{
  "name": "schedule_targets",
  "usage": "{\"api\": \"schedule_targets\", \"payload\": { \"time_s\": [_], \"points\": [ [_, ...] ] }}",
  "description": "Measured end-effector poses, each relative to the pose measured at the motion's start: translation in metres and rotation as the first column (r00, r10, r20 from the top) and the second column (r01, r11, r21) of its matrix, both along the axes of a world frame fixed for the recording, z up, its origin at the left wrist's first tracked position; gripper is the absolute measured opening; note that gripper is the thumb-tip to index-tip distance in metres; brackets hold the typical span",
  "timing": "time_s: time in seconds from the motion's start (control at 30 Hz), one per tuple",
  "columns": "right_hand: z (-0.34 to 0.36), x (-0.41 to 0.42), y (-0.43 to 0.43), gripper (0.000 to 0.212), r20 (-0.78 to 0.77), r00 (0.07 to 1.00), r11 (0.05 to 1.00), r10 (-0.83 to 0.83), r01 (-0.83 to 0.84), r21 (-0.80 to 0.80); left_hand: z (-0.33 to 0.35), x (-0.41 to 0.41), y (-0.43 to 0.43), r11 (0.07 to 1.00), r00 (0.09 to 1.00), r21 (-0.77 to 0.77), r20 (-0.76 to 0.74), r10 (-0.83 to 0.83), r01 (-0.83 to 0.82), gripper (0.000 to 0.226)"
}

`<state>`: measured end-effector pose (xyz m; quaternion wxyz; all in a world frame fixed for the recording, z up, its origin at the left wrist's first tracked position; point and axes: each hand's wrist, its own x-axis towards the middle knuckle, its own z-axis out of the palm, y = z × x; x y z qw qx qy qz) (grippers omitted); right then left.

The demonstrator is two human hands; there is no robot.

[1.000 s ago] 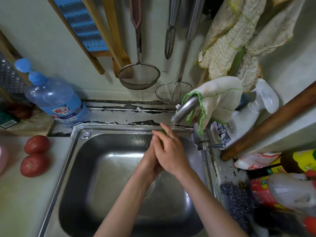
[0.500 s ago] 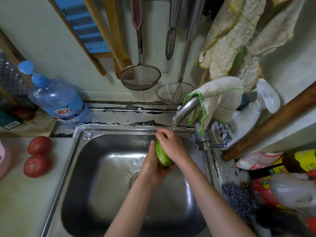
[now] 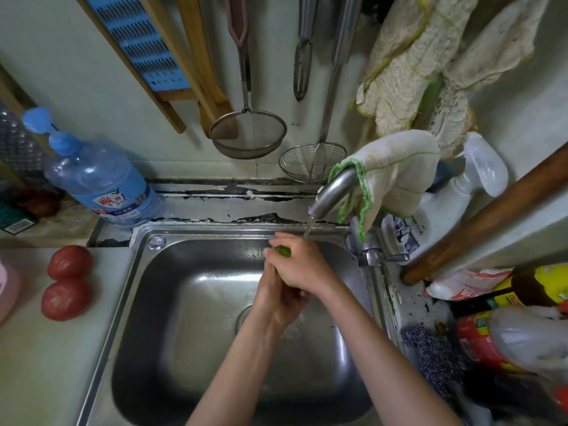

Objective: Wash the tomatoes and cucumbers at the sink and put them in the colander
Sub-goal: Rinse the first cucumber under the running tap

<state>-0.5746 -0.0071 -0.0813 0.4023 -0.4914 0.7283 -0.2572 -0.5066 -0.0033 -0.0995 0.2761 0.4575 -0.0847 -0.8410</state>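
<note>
While water falls in a thin stream [image 3: 308, 226] from the tap [image 3: 333, 192], both hands meet over the back part of the sink [image 3: 184, 348], just under the spout. The right hand [image 3: 304, 267] lies on top, its fingers curled round a cucumber [image 3: 283, 250], and the stream lands at its knuckles. The left hand [image 3: 275, 298] clasps the same cucumber from below and from the left side, with its fingers wrapped against it. Little of the cucumber shows. A bright green tip pokes out past the right hand's fingers, toward the back wall of the sink, and a paler strip peeps out between the two palms. It is held in the air above the basin. Splashes shine on the sink floor near the drain [image 3: 244, 316].

Two tomatoes [image 3: 70, 262] lie on the counter [image 3: 37, 379] to the left of the sink, one behind the other and close together, well apart from the hands. A pink object [image 3: 6, 290] sits at the left edge of the view, cut off too much to tell what it is. A big water bottle [image 3: 98, 182] with a blue cap stands behind the sink's left corner. A white cloth [image 3: 396, 173] with green trim hangs over the tap, and two wire strainers [image 3: 249, 133] hang on the wall above.
</note>
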Motion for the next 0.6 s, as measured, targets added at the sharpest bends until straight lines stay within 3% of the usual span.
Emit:
{"api": "schedule_targets", "payload": {
  "time_s": [0.07, 0.13, 0.27, 0.37, 0.43, 0.6],
  "points": [
    [0.000, -0.004, -0.009, 0.031, 0.186, 0.971, 0.987, -0.152, 0.139, 0.080, -0.003, 0.003, 0.000, 0.998, 0.998, 0.009, 0.033, -0.057, 0.057, 0.044],
    [-0.004, -0.011, -0.020, 0.030, 0.273, 0.918, 0.955, -0.288, 0.255, 0.148, -0.006, 0.008, 0.002, 0.992, 0.989, -0.012, 0.088, -0.121, 0.123, 0.051],
    [-0.011, -0.012, -0.020, 0.021, 0.472, 0.801, 0.927, -0.369, 0.282, 0.246, -0.009, 0.019, 0.005, 0.977, 0.976, -0.058, 0.093, -0.198, 0.203, 0.063],
    [-0.013, -0.013, -0.015, 0.016, 0.516, 0.774, 0.928, -0.367, 0.343, 0.145, -0.015, 0.028, 0.001, 0.987, 0.988, -0.064, 0.055, -0.145, 0.148, 0.064],
    [-0.014, -0.017, -0.014, 0.018, 0.464, 0.810, 0.924, -0.358, 0.378, 0.053, -0.016, 0.032, 0.000, 0.987, 0.990, -0.090, 0.067, -0.124, 0.130, 0.059],
    [-0.018, -0.015, -0.002, 0.015, 0.362, 0.855, 0.911, -0.371, 0.410, -0.035, -0.017, 0.030, -0.007, 0.990, 0.967, -0.140, 0.254, 0.022, 0.014, 0.031]
  ]
}}
